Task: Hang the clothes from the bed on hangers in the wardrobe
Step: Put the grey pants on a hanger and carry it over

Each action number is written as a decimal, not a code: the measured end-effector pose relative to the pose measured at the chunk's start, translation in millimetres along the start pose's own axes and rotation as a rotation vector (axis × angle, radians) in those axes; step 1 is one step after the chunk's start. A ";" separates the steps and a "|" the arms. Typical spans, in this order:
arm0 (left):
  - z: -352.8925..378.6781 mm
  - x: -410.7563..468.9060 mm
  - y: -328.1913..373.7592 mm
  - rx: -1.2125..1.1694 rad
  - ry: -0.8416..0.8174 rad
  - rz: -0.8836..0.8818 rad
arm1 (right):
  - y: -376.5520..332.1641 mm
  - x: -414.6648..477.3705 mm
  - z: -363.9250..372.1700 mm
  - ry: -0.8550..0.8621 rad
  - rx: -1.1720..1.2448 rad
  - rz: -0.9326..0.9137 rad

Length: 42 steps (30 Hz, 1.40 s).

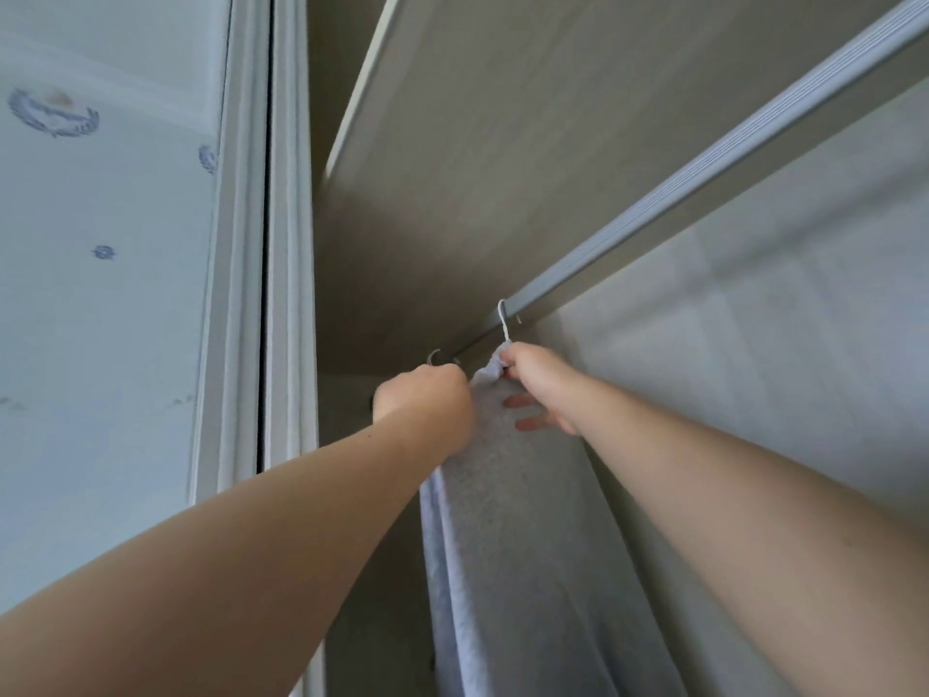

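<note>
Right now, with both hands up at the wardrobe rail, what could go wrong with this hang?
1. The white hanger hook looks barely over the rail; released early, it may drop.
2. The right hand pinches the grey garment bunched under that hook, so it could slide off.
3. The left hand sits by a second hook, which may snag.

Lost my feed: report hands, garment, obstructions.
Right hand pinches grey garment under white hook, hook at rail. Left hand fisted beside garment, grip hidden. Second hook close left.
</note>
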<state>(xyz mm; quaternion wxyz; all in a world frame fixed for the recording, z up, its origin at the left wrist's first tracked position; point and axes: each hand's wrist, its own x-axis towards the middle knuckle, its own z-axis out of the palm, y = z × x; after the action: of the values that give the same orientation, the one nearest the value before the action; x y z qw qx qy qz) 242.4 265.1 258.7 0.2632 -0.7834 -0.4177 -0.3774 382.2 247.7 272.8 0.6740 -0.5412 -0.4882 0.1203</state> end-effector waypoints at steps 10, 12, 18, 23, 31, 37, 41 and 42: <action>-56.5 -55.3 -50.0 -0.016 0.382 0.314 | -32.7 -73.0 -5.9 0.207 -0.316 -0.460; -69.8 -73.7 -78.4 -0.066 0.470 0.294 | -43.2 -100.6 4.6 0.246 -0.448 -0.584; -96.8 -146.3 -183.8 -0.021 0.484 0.167 | -60.5 -185.8 83.6 0.276 -0.809 -0.936; -115.6 -230.0 -287.2 0.061 0.424 0.063 | -68.9 -257.8 194.1 0.116 -0.818 -1.024; -150.3 -423.0 -446.5 0.208 0.211 -0.190 | -35.9 -409.6 393.0 -0.328 -0.528 -1.042; -172.0 -619.6 -535.9 0.300 -0.049 -0.454 | 12.0 -557.7 519.7 -0.708 -0.320 -0.992; -193.6 -738.6 -562.4 0.383 -0.198 -0.681 | 42.2 -659.9 590.5 -0.939 -0.235 -0.937; -198.7 -764.0 -565.0 0.398 -0.233 -0.739 | 49.0 -683.8 605.1 -0.995 -0.216 -0.927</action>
<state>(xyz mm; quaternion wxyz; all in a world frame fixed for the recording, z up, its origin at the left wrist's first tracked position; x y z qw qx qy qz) -593.2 61.8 -191.7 0.2073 -0.5529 -0.7615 -0.2674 -414.9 164.8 -167.4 0.2940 -0.2211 -0.9299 0.0043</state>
